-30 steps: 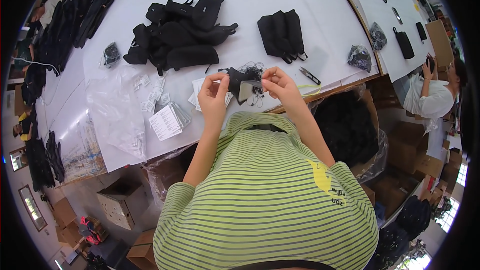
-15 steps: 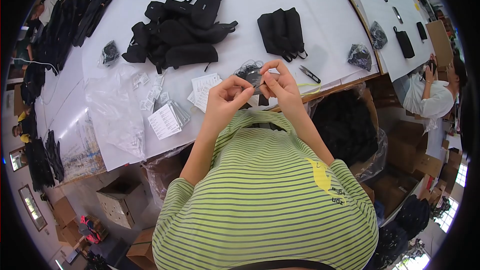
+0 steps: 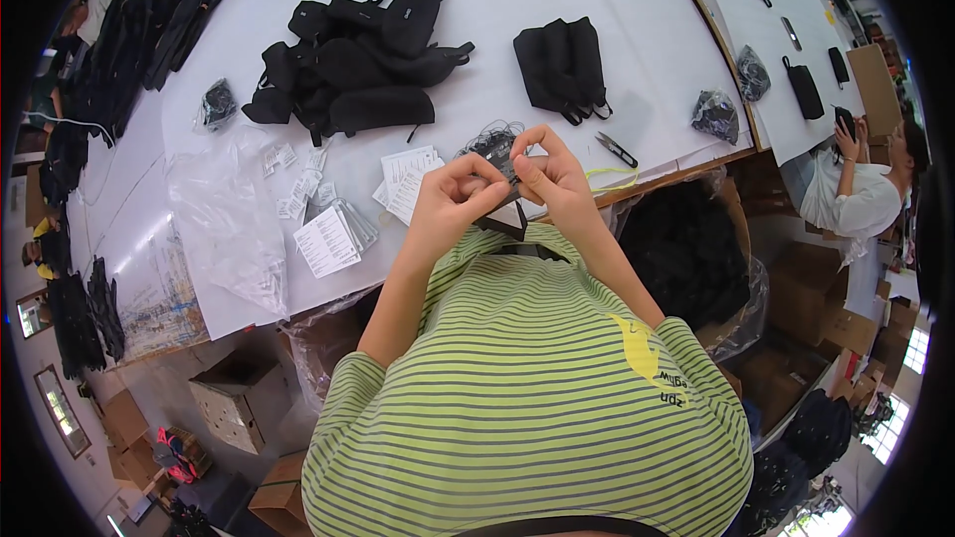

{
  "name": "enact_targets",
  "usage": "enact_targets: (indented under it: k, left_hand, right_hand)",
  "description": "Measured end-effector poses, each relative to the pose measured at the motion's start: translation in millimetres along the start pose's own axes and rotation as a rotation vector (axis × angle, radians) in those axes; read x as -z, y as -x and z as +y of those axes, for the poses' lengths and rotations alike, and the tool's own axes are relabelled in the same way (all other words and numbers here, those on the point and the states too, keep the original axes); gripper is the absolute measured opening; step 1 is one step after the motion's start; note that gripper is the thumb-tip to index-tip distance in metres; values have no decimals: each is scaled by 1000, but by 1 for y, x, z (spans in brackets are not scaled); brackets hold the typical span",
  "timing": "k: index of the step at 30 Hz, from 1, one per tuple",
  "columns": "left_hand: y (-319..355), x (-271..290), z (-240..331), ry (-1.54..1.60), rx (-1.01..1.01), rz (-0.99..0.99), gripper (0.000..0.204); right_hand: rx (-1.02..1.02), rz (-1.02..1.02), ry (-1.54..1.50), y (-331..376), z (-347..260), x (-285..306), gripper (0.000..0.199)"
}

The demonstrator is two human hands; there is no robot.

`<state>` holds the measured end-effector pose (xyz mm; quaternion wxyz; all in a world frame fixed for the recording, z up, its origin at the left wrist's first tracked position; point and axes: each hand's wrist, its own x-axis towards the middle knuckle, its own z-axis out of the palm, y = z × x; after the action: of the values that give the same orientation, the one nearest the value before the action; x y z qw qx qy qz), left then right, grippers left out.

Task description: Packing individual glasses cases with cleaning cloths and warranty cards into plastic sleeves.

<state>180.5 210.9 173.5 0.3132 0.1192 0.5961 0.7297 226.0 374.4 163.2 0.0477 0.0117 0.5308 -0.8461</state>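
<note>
In front of my chest, at the table's near edge, both hands are held close together with the fingertips pinched. My left hand [image 3: 450, 203] and my right hand [image 3: 559, 185] meet at what looks like a thin black cord, mostly hidden by the fingers. Just below them hangs a small black and white card tag [image 3: 508, 220]. Behind the fingers lies a tangle of thin black cords [image 3: 491, 137]. White printed labels [image 3: 406, 175] lie beside my left hand, and a black pair of thread snips [image 3: 617, 149] rests to the right of my right hand.
Black fabric pouches [image 3: 373, 65] form a heap, with a smaller group of pouches [image 3: 560, 68] to its right. More labels [image 3: 331, 241] and a clear plastic bag [image 3: 231, 224] lie left. Right of me stands an open box of black items [image 3: 686, 254]. A co-worker [image 3: 860, 194] is far right.
My hands have shifted slightly, their fingertips still together. The black and white tag now shows more clearly below them. At the far right, the co-worker's hands have moved a little.
</note>
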Motion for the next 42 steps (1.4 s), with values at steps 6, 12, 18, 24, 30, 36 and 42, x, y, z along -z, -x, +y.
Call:
enact_targets:
  k: [6, 12, 18, 24, 30, 36, 42]
  left_hand:
    - [-2, 5, -5, -5, -9, -31, 8]
    - [-2, 5, -6, -3, 9, -35, 9]
    - [4, 3, -1, -157, 13, -27, 7]
    - [8, 12, -9, -220, -7, 43, 12]
    - [8, 57, -104, -422, 95, -54, 37]
    - [-14, 32, -161, -745, -109, 26, 37]
    - [-35, 23, -138, -801, -406, -26, 26]
  right_hand:
    - [-12, -29, 61, -1, -1, 0, 13]
    - [-37, -20, 54, 0, 2, -1, 14]
    - [-14, -63, 222, 5, 0, 0, 12]
    - [-148, -65, 83, 4, -8, 6, 10]
    - [-108, 41, 18, -1, -2, 17, 12]
    - [-73, 138, -62, 6, 14, 42, 12]
    - [-84, 439, 226, 20, -2, 84, 10]
